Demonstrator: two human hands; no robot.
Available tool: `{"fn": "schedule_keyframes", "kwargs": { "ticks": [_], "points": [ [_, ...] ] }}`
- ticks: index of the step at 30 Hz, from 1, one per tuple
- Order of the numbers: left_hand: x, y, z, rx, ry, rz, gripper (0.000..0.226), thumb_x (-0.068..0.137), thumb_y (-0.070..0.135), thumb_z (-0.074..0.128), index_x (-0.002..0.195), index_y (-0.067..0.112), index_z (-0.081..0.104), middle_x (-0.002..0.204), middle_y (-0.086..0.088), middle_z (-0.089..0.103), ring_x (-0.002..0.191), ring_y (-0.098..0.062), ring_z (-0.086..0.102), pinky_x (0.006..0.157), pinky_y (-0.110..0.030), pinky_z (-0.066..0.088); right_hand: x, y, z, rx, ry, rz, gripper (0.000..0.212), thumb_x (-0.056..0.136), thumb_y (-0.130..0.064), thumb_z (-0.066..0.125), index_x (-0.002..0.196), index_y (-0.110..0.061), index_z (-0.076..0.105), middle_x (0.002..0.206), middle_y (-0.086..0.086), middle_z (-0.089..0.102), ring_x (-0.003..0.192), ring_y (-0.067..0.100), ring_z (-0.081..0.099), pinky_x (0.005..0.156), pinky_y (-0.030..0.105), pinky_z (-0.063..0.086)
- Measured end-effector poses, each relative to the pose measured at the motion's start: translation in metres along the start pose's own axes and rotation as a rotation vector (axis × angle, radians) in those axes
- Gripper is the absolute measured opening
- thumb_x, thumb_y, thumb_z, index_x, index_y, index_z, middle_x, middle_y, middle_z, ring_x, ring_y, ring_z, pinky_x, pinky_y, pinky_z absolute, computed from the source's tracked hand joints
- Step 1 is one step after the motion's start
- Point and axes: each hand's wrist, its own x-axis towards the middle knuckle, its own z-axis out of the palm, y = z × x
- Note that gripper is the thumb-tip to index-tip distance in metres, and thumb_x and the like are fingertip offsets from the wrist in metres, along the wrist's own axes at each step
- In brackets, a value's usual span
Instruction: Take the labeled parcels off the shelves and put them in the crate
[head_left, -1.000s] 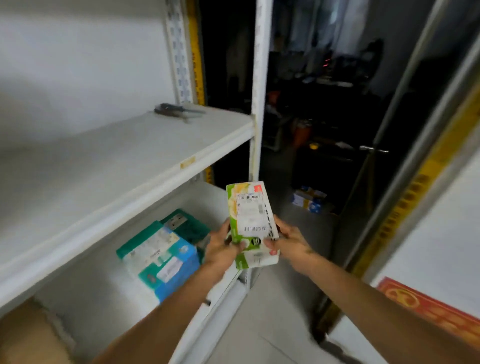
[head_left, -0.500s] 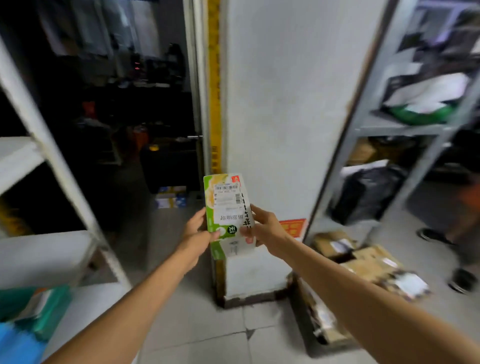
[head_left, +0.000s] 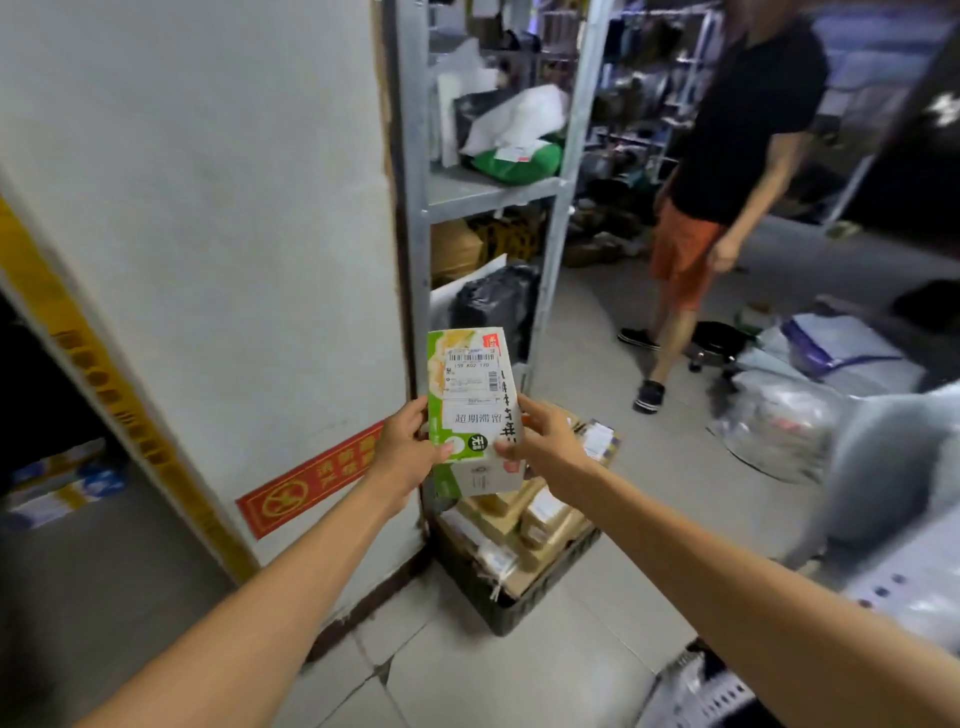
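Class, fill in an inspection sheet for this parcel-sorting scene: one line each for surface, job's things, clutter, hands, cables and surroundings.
Surface: tiled floor; the crate stands on it.
Job's things: labelled green-and-white box held upright; black crate on the floor beyond it already holds brown parcels.
Clutter: plastic-wrapped bags heaped on the floor at right.
Hands: left hand and right hand each grip one side of the box.
Cables: nothing seen.
Surroundings: white wall with a red sign; metal shelving holding a green bag and a black bag; a bystander beyond.
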Motion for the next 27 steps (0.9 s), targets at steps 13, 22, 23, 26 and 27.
{"fn": "schedule_keyframes", "kwargs": {
  "ticks": [13,22,23,26,27],
  "points": [
    [0.137,-0.014,0.086,0.175,-0.203,-0.061,0.074,0.081,-0.018,0.061,0.145,0.012,0.039,0.133,-0.003,0.053,0.087,0.003,0.054,0.056,-0.012,0.052,0.102,0.048,-0.091,0.114,0.242,0.012,0.055,0.082,0.011,0.065,0.128,-0.015,0.052,0.108,0.002,0.065,0.087,0.016,0.067,0.069,0.038,0.06],
    [0.252,-0.019,0.125,0.229,-0.347,-0.064,0.072,0.079,-0.022,0.059,0.141,0.01,0.043,0.121,0.003,0.054,0.089,0.004,0.052,0.057,-0.009,0.051,0.198,0.065,-0.133,0.112,0.375,0.07,0.056,0.078,0.012,0.068,0.129,-0.004,0.05,0.116,0.012,0.066,0.094,0.028,0.068,0.064,0.034,0.057],
    [0.27,-0.021,0.13,0.233,-0.372,-0.064,0.072,0.079,-0.023,0.059,0.141,0.01,0.043,0.121,0.003,0.055,0.088,0.006,0.053,0.057,-0.009,0.051,0.213,0.068,-0.139,0.09,0.387,0.081,0.053,0.079,0.011,0.069,0.127,-0.003,0.051,0.115,0.012,0.066,0.092,0.027,0.069,0.063,0.033,0.057],
    [0.325,-0.034,0.144,0.235,-0.432,-0.076,0.072,0.079,-0.022,0.057,0.141,0.012,0.044,0.125,0.0,0.056,0.082,0.01,0.054,0.056,-0.009,0.05,0.259,0.077,-0.154,0.042,0.454,0.116,0.049,0.078,0.008,0.071,0.122,-0.002,0.053,0.109,0.008,0.067,0.087,0.026,0.069,0.066,0.039,0.06],
    [0.342,-0.038,0.149,0.242,-0.451,-0.083,0.073,0.079,-0.022,0.058,0.141,0.012,0.044,0.127,-0.001,0.056,0.084,0.01,0.054,0.056,-0.009,0.05,0.274,0.081,-0.159,0.036,0.478,0.129,0.051,0.077,0.009,0.072,0.123,-0.002,0.052,0.107,0.006,0.067,0.086,0.026,0.069,0.066,0.04,0.06]
  ]
}}
